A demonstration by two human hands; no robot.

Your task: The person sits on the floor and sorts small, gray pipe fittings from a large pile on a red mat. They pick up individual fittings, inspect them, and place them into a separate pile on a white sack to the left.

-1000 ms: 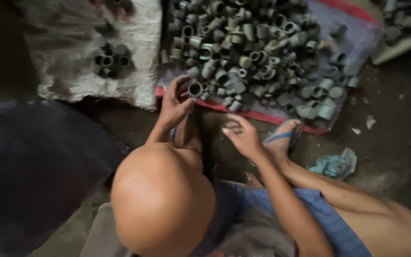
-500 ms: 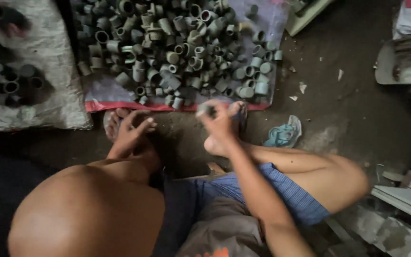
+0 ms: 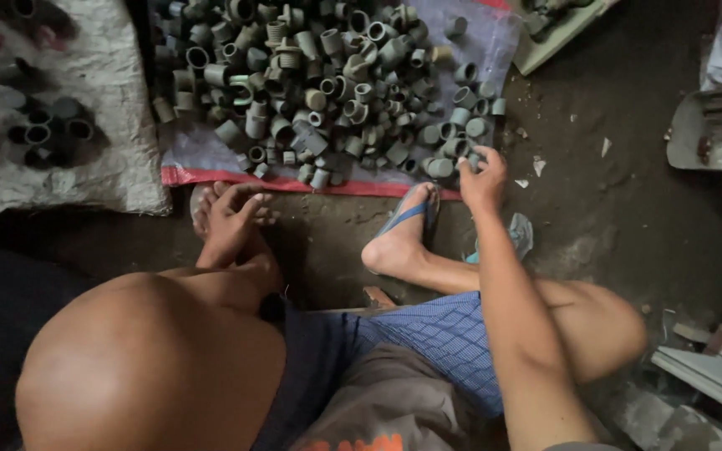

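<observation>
The right hand [image 3: 482,174] is stretched forward with its fingers curled; the left hand [image 3: 231,219] is rested low, fingers loosely spread.

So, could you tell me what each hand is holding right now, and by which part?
The right hand closes on a small grey pipe fitting at the pile's edge; the grip point is hidden. The left hand holds nothing.

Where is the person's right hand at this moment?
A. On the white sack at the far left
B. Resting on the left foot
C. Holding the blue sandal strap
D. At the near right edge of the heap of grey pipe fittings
D: the right hand reaches the near right edge of the heap of grey pipe fittings, its fingers curled around one fitting, while the left hand rests on the bare foot.
</observation>
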